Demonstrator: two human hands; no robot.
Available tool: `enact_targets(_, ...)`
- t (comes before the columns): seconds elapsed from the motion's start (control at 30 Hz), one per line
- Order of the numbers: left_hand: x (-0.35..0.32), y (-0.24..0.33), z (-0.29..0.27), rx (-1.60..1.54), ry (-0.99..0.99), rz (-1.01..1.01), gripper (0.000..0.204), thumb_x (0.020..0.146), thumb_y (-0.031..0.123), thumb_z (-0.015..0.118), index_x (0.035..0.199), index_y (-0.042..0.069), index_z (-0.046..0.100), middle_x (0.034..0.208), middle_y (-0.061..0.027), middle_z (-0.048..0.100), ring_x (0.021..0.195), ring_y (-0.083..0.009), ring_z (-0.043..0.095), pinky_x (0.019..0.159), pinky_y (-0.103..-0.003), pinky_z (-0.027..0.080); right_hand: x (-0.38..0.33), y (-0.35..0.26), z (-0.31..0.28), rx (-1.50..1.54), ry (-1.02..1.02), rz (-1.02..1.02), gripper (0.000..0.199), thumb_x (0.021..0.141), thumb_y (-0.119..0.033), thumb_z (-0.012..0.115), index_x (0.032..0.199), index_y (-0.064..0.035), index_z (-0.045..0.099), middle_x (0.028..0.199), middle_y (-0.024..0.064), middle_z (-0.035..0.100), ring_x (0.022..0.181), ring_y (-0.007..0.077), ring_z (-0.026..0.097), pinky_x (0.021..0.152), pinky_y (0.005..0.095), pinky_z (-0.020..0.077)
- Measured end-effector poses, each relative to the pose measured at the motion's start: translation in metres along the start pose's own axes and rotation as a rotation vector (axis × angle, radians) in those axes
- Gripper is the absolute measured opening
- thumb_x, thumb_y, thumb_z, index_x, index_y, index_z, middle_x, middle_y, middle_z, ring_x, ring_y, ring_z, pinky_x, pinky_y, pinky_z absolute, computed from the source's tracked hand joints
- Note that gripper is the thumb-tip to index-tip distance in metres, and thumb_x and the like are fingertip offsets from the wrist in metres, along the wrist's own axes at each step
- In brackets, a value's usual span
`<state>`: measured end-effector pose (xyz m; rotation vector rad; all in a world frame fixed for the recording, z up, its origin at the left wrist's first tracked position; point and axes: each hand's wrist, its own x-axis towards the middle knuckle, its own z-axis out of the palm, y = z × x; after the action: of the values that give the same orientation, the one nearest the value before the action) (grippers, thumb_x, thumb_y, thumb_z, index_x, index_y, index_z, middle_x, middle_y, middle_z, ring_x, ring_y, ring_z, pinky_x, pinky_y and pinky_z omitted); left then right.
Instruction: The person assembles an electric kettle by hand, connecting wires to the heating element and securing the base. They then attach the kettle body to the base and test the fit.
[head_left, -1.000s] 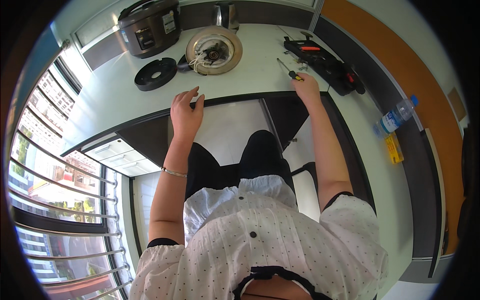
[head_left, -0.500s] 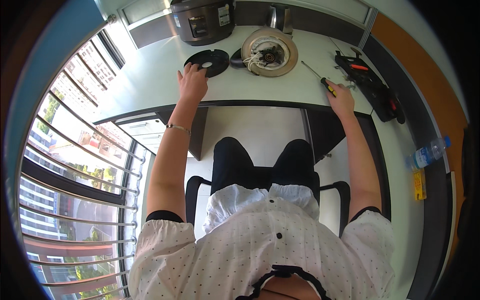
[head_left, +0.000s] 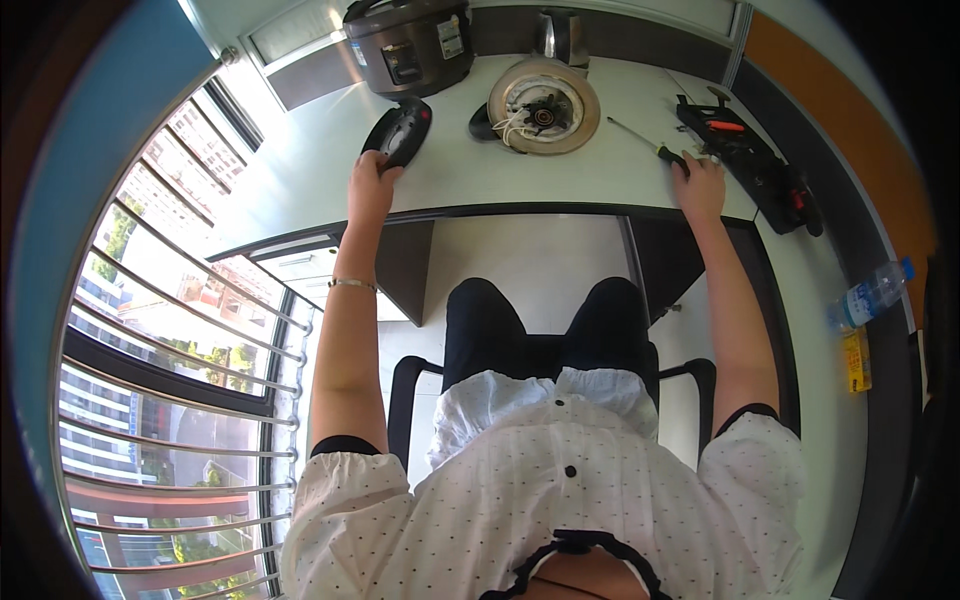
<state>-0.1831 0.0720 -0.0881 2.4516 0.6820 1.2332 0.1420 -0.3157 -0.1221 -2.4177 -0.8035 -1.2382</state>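
Note:
My left hand grips the near edge of a round black plastic cover, tilted up off the desk with its hollow side partly showing. My right hand has its thumb and fingers at the handle of a screwdriver, whose long shaft points away to the left over the desk. Between the hands sits a round metal appliance, upturned, with white wires and a dark centre fitting exposed. A black handle sticks out on its left side.
Behind stand a dark rice cooker and a steel kettle-like vessel. On the right lies a black tool case with a red-orange tool. Farther right are a plastic bottle and a yellow box. The desk's dark front edge runs before me.
The black cover, flat on the desk before, is now gripped and tipped up by my left hand. My right hand has shifted right and slightly away, turning the screwdriver a little.

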Motion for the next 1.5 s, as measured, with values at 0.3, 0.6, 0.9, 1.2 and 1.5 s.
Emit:
enact_targets(0.3, -0.048, 0.039, -0.053, -1.406, -0.041, -0.280, 0.024, 0.095, 0.014, 0.052, 0.113, -0.002, 0.049, 0.107, -0.0130, 0.062, 0.102, -0.0264, 0.062, 0.089, -0.049, 0.054, -0.009, 0.008, 0.006, -0.041, 0.050, -0.007, 0.033, 0.084, -0.030, 0.064, 0.106, -0.0054, 0.069, 0.097, 0.0163, 0.065, 0.092, 0.0342, 0.059, 0.081, 0.0429, 0.0484)
enact_targets(0.6, -0.086, 0.063, -0.030, -1.741, -0.244, -0.173, 0.030, 0.094, 0.015, 0.055, 0.122, 0.008, 0.053, 0.115, -0.0102, 0.062, 0.109, -0.0252, 0.060, 0.091, -0.043, 0.052, -0.004, -0.005, -0.016, 0.054, 0.237, -0.035, 0.036, 0.084, -0.026, 0.065, 0.111, -0.0022, 0.062, 0.107, 0.0184, 0.060, 0.102, 0.0358, 0.055, 0.087, 0.0451, 0.0445)
enact_targets(0.9, -0.098, 0.100, 0.008, -1.845, -0.590, -0.094, 0.037, 0.087, 0.016, 0.065, 0.122, 0.007, 0.056, 0.113, -0.0071, 0.063, 0.097, -0.0205, 0.061, 0.083, -0.037, 0.049, -0.036, -0.112, -0.110, 1.262, -0.259, 0.403, 0.053, 0.087, -0.033, 0.068, 0.127, -0.0019, 0.054, 0.119, 0.0138, 0.058, 0.105, 0.0180, 0.056, 0.087, 0.0305, 0.0461)
enact_targets(1.2, -0.102, 0.136, 0.014, -1.679, -0.864, -0.184, 0.035, 0.091, 0.021, 0.061, 0.116, -0.002, 0.056, 0.103, -0.0062, 0.063, 0.092, -0.0145, 0.060, 0.085, -0.030, 0.048, -0.060, -0.116, -0.137, 1.843, -0.780, 0.800, 0.042, 0.087, -0.023, 0.067, 0.117, 0.0027, 0.057, 0.102, 0.0122, 0.066, 0.089, 0.0182, 0.066, 0.081, 0.0300, 0.0528)
enact_targets(1.5, -0.104, 0.156, 0.013, -1.366, -0.732, -0.335, 0.045, 0.091, 0.025, 0.060, 0.125, -0.004, 0.052, 0.111, -0.0072, 0.061, 0.101, -0.0160, 0.058, 0.091, -0.032, 0.046, -0.081, -0.112, -0.130, 2.085, -0.395, 0.830, 0.033, 0.087, -0.008, 0.061, 0.118, 0.0033, 0.056, 0.110, 0.0125, 0.064, 0.098, 0.0221, 0.064, 0.087, 0.0330, 0.0519)
